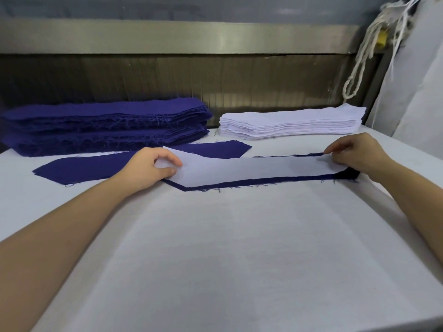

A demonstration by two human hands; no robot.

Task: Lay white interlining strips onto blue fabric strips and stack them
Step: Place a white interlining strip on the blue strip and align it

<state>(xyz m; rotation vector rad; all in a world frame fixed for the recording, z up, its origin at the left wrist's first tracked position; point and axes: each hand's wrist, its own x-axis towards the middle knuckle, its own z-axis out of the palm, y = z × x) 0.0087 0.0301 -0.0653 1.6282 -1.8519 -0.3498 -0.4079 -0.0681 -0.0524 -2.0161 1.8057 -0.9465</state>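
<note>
on the white-covered table (239,248), mid-depth, one white interlining strip (251,170) lies lengthwise over a blue fabric strip (239,185). blue shows as a narrow border along the near edge, at the left point and in a thin line along the far right edge. the white piece sits slightly back from the near blue edge.

left hand (153,164): fingers curled over the top and thumb at the near side, pinching the left end of the white interlining strip. the pointed tip of that end stands slightly raised behind the fingers.

right hand (354,152): fingers curled, fingertips at the far right corner, grasping the right end of the white interlining strip. whether the blue layer is also caught in this grip cannot be told. a dark blue corner shows just below the hand.

a second blue strip (96,167) lies flat and uncovered to the left and slightly behind; the left hand and the raised white tip overlap its middle.

supply at the back of the table: a stack of blue strips (105,125) at left, edges frayed, and a lower stack of white strips (290,122) at right, the two well apart.

behind: a metal rail (167,35). a looped cord (364,56) hangs at the upper right.
</note>
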